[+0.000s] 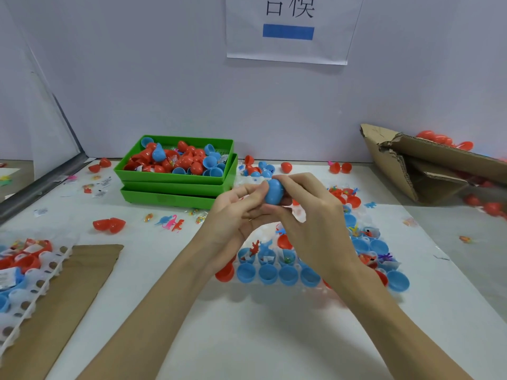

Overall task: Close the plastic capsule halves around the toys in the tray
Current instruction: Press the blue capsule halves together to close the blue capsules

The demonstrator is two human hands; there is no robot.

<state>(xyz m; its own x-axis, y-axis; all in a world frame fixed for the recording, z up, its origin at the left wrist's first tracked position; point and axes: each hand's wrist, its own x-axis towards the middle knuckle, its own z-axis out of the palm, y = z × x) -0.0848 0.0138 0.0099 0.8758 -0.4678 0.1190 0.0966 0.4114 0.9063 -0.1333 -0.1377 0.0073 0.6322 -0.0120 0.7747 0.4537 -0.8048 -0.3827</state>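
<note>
head view, left to right: at the far left edge a white holder tray [41, 272] with round pockets lies partly on a flat brown cardboard sheet [74, 286], with red and blue capsule halves in it. beyond it on the white table [247, 338] sits a loose red capsule [109, 225], and near that a few small toy dinosaurs [171, 222]. further back, stacked green bins [175, 185] stand against the wall, the top one heaped with red and blue capsule halves.

in the middle, both hands are raised above the clear tray [310, 290]. the left hand [238, 215] curls its fingers and thumb onto the left side of a blue capsule [274, 191]; the right hand [310, 212] grips the same capsule from the right and top, fingers wrapped over it. whether its halves are fully joined cannot be told.

below the hands, the clear tray holds rows of blue capsule halves [267, 274], some with little toys [254, 248] inside, plus a few red halves. at the far right a torn cardboard box [428, 171] lies tipped, red capsules [441, 139] behind it. a paper sign [288, 28] hangs on the wall.
</note>
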